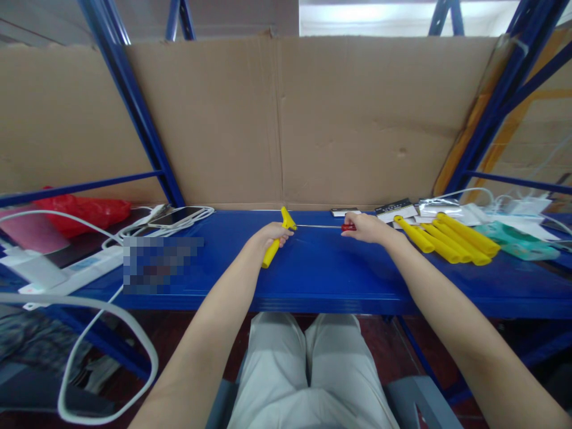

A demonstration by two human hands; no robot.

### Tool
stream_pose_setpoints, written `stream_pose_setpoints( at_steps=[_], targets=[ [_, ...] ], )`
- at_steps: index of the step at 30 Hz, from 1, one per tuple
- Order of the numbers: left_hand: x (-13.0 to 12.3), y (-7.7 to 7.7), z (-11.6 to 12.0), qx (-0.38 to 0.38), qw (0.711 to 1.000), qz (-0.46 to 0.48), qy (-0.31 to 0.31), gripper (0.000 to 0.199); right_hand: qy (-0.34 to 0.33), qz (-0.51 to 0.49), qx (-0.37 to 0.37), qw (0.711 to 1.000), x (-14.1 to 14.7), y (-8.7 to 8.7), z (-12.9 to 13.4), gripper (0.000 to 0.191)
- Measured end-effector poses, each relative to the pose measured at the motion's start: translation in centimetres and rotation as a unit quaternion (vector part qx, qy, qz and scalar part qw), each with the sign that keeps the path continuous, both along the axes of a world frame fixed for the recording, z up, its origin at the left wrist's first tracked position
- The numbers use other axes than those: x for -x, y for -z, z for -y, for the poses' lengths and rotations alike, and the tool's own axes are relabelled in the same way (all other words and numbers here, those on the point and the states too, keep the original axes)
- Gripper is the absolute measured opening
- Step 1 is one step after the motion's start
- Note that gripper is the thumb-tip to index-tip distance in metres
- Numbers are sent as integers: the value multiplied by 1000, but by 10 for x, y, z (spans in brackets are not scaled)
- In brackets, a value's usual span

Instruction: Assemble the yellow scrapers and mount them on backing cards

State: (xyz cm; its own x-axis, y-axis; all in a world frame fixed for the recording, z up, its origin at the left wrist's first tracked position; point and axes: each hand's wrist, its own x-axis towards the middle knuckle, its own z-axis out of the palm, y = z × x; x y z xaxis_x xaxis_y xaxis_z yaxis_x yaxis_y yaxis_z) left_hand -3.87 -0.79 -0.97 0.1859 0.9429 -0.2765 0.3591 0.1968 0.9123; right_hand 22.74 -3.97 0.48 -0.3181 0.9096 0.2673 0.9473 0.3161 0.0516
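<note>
My left hand [274,233] is closed around a yellow plastic handle [270,254], whose forked top end sticks out above my fingers. In my right hand [364,227] is a screwdriver with a red grip [348,227]. Its long thin metal shaft [319,226] runs level to the left, and the tip meets the side of the yellow handle's head near my left fingers. Whether the tip sits in a screw is too small to make out. Both hands are above the blue tabletop [326,271].
Several yellow handles [451,241] lie at the right beside a green plastic packet [516,238] and black-and-white cards [395,210]. A white power strip [84,271], cables, a phone [176,217] and a red bag [92,214] are at the left. Cardboard [214,119] stands behind.
</note>
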Motion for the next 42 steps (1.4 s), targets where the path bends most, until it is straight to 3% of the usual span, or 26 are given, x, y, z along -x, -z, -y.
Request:
stream_pose_setpoints(
  at_steps=[6, 12, 19, 30, 37, 42],
  targets=[
    [2, 2, -2, -4, 1000, -3, 1, 12, -15, 6, -17, 1000, -1, 3, -3, 15],
    [1, 0, 0, -7, 1000, -1, -3, 15, -42, -51, 69, 995, -2, 4, -5, 19],
    [1, 0, 2, -8, 1000, 1, 0, 14, -12, -37, 32, 999, 0, 4, -5, 16],
    [0, -1, 3, -16, 1000, -11, -9, 13, -44, -62, 59, 995, 0, 6, -6, 17],
    [-2, -3, 6, -34, 998, -48, 6, 13, -21, -18, 18, 999, 1, 5, -4, 12],
    [-1, -1, 5, -42, 997, -63, 12, 12, -36, -32, 58, 997, -1, 4, -3, 17]
  ],
)
